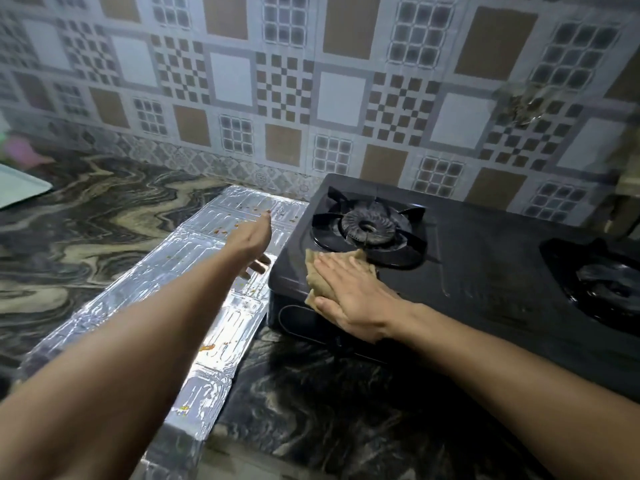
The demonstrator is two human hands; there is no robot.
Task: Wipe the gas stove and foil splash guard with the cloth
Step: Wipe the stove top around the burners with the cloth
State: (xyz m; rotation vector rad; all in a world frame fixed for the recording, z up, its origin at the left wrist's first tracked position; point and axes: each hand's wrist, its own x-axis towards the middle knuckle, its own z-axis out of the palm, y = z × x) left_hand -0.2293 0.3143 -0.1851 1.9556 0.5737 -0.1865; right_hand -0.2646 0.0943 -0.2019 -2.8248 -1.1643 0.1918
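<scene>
Patterned tiles (228, 77) back a marbled surface (86, 216), and we're on the stove (485, 271) now: right hand (349, 292) flat on the cloth (320, 271), fingers straight, pressing it onto the stove's front left corner, just in front of the left burner (367, 226). No curled grip there, just a flat palm on the fabric. Left hand (251, 237) is open too, fingers extended, reaching over the foil guard (194, 258), which lies flat beside the stove; whether it touches the foil I cannot tell. Progress, by my reckoning: early to middling. Orange-brown specks dot the foil from far end to near end, so the guard looks unwiped. The stove top between burners reads dark and smeary; the right burner (602, 285) area is yet to be reached.
</scene>
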